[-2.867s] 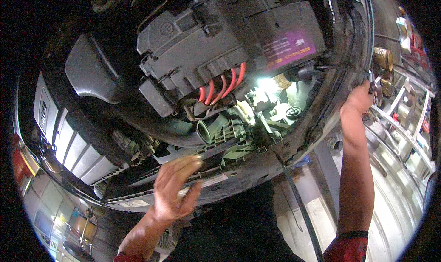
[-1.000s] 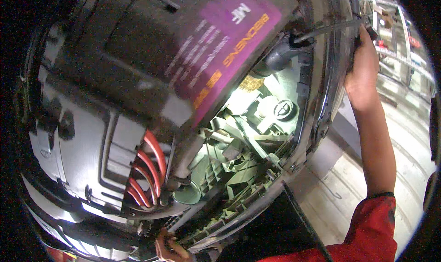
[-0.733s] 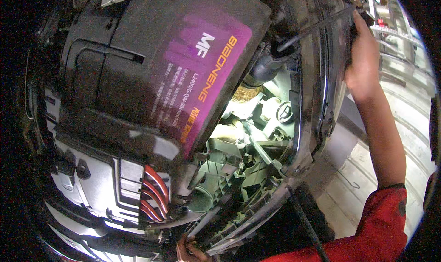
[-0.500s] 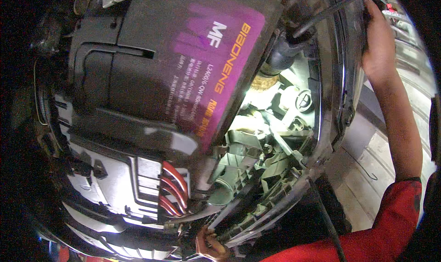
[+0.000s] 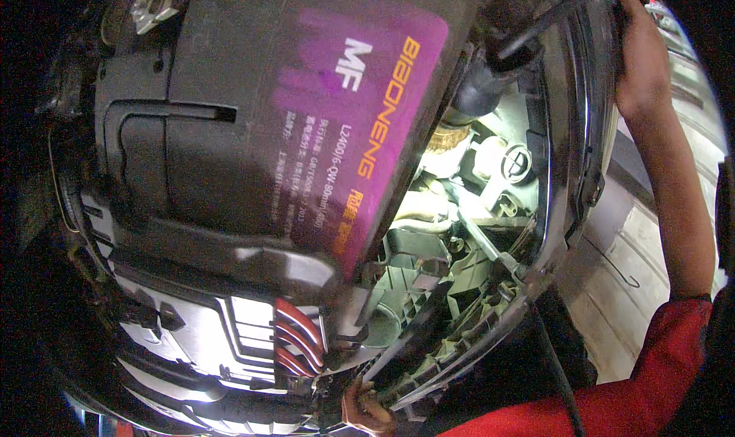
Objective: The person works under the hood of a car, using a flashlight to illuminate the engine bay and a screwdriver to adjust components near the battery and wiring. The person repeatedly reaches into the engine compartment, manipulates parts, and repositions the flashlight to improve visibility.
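Observation:
My right arm, in a red sleeve, reaches up along the right side. My right hand is at the dark outer rim of the car's engine bay, its fingers bent around something dark near the top edge. A black rod slants close to those fingertips. At the bottom, my left hand has curled fingers beside the front edge of the bay; what they hold is hidden. A large black car battery with a purple label fills the upper left and middle.
Bright light falls on a white round cap and a black hose right of the battery. A silver panel with red curved bars is at lower left. A second dark rod stands at lower right, before a pale ribbed surface.
The view has shifted, so the battery's lower part, the engine bay and both hands appear slightly further right and lower. Both hands stay at the same places on the car.

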Motion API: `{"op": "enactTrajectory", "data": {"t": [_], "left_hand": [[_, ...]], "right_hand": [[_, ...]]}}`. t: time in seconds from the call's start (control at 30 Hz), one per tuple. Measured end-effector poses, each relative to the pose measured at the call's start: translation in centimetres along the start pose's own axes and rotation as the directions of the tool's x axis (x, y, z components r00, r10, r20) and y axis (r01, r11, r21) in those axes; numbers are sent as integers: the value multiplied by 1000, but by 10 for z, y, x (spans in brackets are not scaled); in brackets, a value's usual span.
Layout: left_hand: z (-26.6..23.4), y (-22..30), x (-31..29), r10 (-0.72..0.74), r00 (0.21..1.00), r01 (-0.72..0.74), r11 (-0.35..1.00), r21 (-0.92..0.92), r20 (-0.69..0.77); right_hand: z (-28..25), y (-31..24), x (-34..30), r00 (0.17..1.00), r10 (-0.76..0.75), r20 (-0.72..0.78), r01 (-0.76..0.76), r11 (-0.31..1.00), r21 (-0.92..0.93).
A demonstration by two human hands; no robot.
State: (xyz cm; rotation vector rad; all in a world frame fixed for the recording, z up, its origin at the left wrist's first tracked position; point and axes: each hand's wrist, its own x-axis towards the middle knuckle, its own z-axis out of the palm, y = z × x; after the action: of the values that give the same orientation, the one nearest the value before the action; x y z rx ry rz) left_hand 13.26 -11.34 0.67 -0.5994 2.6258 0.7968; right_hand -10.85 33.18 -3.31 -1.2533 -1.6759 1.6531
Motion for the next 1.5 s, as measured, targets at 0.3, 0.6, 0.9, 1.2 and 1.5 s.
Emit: {"op": "enactTrajectory", "data": {"t": [0.3,0.6,0.9,1.2,1.5], "left_hand": [[-5,1,1,-57,997,56,998,27,51],[0,9,1,-44,999,45,998,-36,28],[-3,20,4,-7,999,5,999,33,50],[-4,11,5,35,999,-36,998,46,26],[-5,8,5,114,993,-116,992,58,29]], "right_hand": [[-1,-5,3,996,-51,-80,48,998,-40],[4,-14,1,978,40,-204,-61,994,-96],[0,-9,-7,991,-98,-94,84,987,-138],[-1,-4,-1,992,-94,-87,87,993,-78],[-2,-6,4,995,-12,-97,7,999,-48]]}}
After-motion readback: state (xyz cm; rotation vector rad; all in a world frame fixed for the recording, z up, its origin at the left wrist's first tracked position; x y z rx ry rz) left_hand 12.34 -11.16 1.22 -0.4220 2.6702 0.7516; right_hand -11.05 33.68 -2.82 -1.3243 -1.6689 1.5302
